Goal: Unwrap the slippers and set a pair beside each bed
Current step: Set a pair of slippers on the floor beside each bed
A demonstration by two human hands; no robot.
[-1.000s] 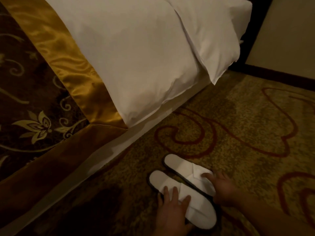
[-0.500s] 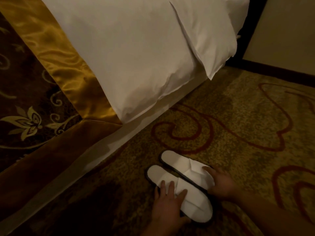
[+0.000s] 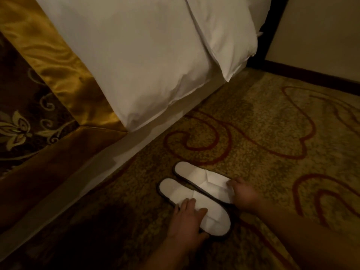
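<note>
Resting on slippers (image 3: pixel 196 193): both hands (image 3: pixel 186 221).

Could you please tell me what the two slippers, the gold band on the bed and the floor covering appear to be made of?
The slippers look like soft white cloth, matte, with folded uppers and a thin dark edge around the sole; possibly disposable fabric. The gold band appears to be satin: glossy, with rippling highlights. The floor looks like carpet, grainy and dull, with red swirls on tan.

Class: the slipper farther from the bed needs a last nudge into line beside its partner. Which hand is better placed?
Right. The right hand already rests on the farther slipper; the left hand covers the nearer slipper.
</note>
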